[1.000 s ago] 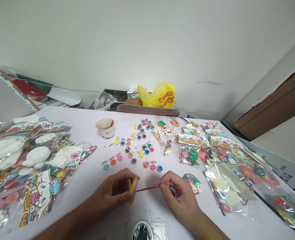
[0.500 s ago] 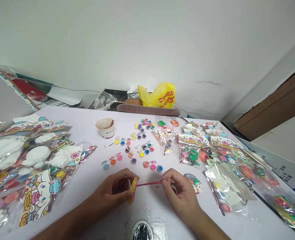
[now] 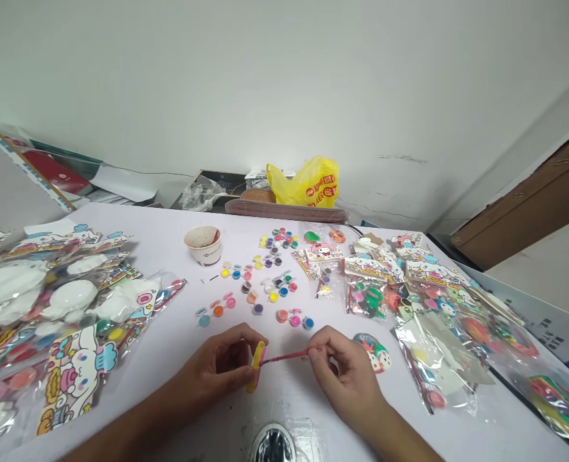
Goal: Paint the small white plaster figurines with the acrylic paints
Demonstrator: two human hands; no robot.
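My left hand (image 3: 227,366) pinches a small flat painted piece (image 3: 255,369) on edge, yellow on the side toward that hand and pink on the other. Between thumb and fingers, my right hand (image 3: 345,372) holds a thin red paintbrush (image 3: 287,355), its dark tip touching the pink face. What the piece depicts cannot be made out from this angle. Just beyond the hands stand small open paint pots (image 3: 295,319) in orange, pink and blue. A rounded painted piece (image 3: 374,353) in green, red and white lies beside my right hand.
A paper cup (image 3: 203,247) stands at the back left, with more paint pots (image 3: 279,239) toward the table's middle. Bagged white figures (image 3: 72,298) cover the left side; bagged painting kits (image 3: 368,298) crowd the right. A round shiny object (image 3: 273,444) sits at the near edge.
The brush tip has moved slightly lower and nearer on the pink face, and my right hand has shifted a little left. My left hand and the piece stay almost still.
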